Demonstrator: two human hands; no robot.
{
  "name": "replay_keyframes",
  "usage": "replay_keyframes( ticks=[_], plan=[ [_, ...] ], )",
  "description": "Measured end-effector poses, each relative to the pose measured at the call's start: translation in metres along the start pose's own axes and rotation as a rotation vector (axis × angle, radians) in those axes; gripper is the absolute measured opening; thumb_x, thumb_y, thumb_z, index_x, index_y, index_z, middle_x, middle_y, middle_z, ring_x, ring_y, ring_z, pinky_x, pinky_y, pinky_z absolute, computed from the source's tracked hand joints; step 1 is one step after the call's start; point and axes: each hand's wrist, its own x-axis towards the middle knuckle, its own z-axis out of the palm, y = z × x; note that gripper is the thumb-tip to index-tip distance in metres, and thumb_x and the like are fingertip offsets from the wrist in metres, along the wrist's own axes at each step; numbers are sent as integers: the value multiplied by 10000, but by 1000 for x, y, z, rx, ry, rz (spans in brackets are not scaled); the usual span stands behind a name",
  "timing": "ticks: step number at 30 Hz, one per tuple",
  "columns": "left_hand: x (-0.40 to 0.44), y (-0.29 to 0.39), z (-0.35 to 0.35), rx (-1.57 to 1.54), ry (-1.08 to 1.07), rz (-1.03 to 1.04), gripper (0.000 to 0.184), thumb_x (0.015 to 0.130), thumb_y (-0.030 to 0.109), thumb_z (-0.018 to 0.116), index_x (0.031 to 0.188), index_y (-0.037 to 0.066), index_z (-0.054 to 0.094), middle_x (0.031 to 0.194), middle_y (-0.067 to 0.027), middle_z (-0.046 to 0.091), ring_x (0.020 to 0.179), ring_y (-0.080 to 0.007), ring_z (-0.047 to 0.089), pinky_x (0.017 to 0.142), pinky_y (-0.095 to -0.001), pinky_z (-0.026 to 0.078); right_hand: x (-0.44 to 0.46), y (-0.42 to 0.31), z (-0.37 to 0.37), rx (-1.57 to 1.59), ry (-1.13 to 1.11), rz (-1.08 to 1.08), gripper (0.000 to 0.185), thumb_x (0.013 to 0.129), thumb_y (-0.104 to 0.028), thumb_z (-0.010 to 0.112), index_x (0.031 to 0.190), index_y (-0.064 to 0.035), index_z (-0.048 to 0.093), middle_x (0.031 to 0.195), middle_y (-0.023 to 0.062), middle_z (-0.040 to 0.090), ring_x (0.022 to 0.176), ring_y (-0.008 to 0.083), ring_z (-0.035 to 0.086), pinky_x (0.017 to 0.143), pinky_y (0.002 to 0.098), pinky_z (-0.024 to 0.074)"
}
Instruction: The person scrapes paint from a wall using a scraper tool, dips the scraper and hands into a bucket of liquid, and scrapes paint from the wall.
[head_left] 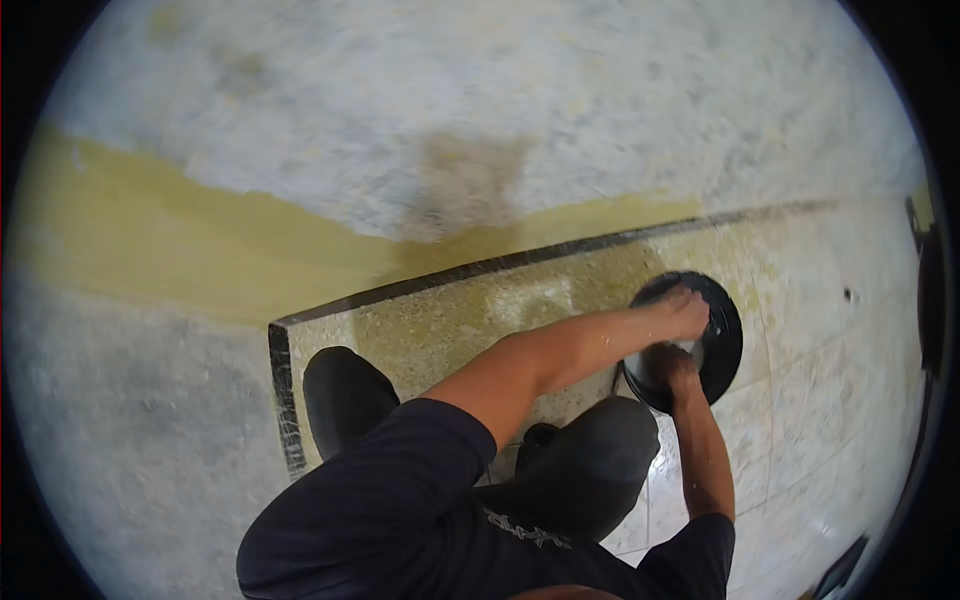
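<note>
Grip? Can't tell on left hand (685, 312) or right hand (676, 366), too hidden. Both reach into the bucket (729, 345), left toward the wall (600, 120), right nearer the body, so neither's clearly closer. It's round, no long axis, beside the right knee (628, 445).

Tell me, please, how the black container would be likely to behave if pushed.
The black container has an even round rim, so it seems fairly stiff. The pale material inside may add weight. The shiny floor nearby might let it slide.
</note>
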Motion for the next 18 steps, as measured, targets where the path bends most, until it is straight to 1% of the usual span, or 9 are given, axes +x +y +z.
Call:
replay_keyframes(
  ticks=[2, 4, 6, 8, 9, 11, 16, 17, 18],
  plan=[
    [-20, -13, -4, 76, 70, 147, 261, 730, 200, 644, 973, 117, 695, 820, -146, 679, 877, -319, 655, 761, -436, 511, -18, -27, -51, -136, -16, 185, 223, 826, -170, 507, 954, -62, 653, 900, 178, 676, 873, 349, 661, 753, 412, 536],
    [-59, -23, -28, -48, 195, 203, 286, 716, 143, 634, 994, 94, 684, 847, -164, 675, 874, -326, 650, 779, -422, 509, -39, -30, -66, -254, 106, 231, 196, 818, -146, 500, 900, -58, 655, 872, 197, 668, 832, 354, 663, 735, 412, 539],
    [-94, -35, -43, -178, 320, 291, 317, 701, 85, 624, 1014, 72, 672, 874, -183, 671, 871, -334, 646, 798, -407, 507, -57, -23, -81, -320, 282, 215, 150, 801, -152, 514, 852, -68, 627, 766, 145, 664, 733, 323, 672, 678, 422, 539],
    [-123, -56, -42, -466, 689, 357, 357, 705, 91, 615, 1060, 57, 647, 906, -188, 668, 863, -336, 641, 801, -403, 507, -73, -31, -110, -294, 309, 329, 190, 787, -111, 487, 889, -43, 631, 830, 196, 661, 763, 351, 661, 682, 434, 527],
    [-140, -65, -42, -473, 701, 372, 357, 705, 91, 615, 1060, 57, 647, 906, -188, 668, 863, -336, 641, 801, -403, 507, -85, -46, -132, -275, 303, 381, 194, 785, -107, 485, 896, -38, 629, 839, 200, 659, 778, 359, 658, 697, 440, 522],
    [-169, -86, -47, -583, 684, 147, 350, 722, 103, 619, 1066, 39, 639, 950, -183, 667, 879, -332, 643, 808, -395, 508, -101, -68, -169, -299, 330, 414, 191, 780, -104, 489, 898, -33, 622, 844, 204, 656, 803, 375, 647, 725, 455, 510],
    [-209, -155, -32, -1078, 495, -126, 303, 779, 177, 640, 1047, 38, 644, 982, -72, 676, 859, -191, 640, 729, -327, 491, -92, -137, -222, -302, 460, 224, 167, 791, -132, 504, 881, -17, 584, 864, 235, 636, 860, 402, 605, 773, 490, 475],
    [-217, -165, -31, -1121, 499, -172, 286, 781, 184, 646, 1029, 42, 646, 982, -58, 670, 842, -167, 633, 694, -308, 480, -85, -167, -236, -212, 423, 207, 256, 812, -208, 550, 962, -4, 584, 918, 250, 632, 912, 401, 595, 796, 494, 466],
    [-225, -174, -36, -1262, 488, -174, 231, 798, 192, 624, 983, 56, 650, 968, -52, 667, 808, -155, 623, 658, -295, 457, -77, -192, -242, -63, 482, 84, 371, 804, -302, 613, 1015, 3, 603, 995, 266, 618, 975, 399, 579, 822, 496, 452]
  ],
)
